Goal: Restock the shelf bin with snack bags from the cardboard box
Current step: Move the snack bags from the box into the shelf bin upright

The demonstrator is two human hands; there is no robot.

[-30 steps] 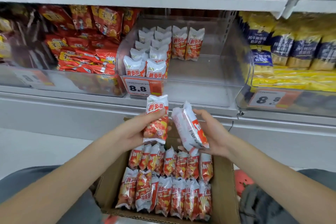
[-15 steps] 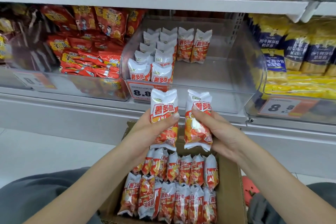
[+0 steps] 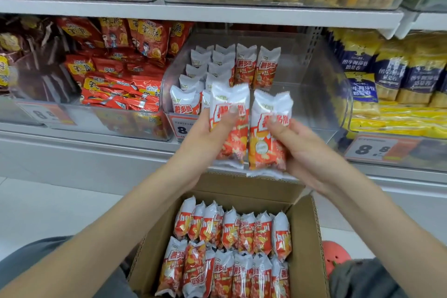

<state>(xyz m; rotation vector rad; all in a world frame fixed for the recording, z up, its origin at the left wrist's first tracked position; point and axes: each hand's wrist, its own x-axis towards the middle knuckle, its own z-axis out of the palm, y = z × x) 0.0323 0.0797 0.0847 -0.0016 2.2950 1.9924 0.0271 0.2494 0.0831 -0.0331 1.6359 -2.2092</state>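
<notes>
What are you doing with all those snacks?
A person is filling up a shop shelf. The left hand holds one snack bag and the right hand holds another, both upright, side by side, in front of the clear shelf bin. The bin's left side has bags; its right side is bare. The cardboard box below holds two rows more.
</notes>
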